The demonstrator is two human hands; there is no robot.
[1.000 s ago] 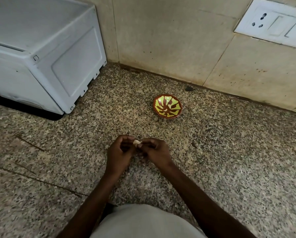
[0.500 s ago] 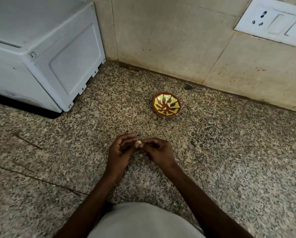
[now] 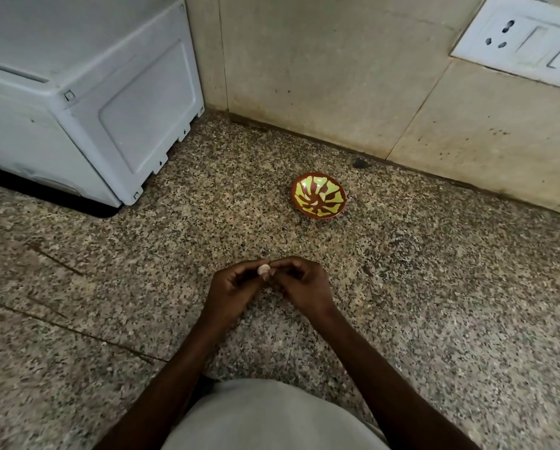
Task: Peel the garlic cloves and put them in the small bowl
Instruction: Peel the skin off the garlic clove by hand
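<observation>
Pinching one pale garlic clove between curled fingertips, the left hand and right hand meet over the speckled counter. The small bowl sits farther off, slightly right, near the wall.

home kitchen | granite counter | tiled wall | wall socket | white appliance

The left hand and right hand are working the garlic clove between their fingertips; the clove is turning slightly and showing a little more pale surface than earlier.
</observation>
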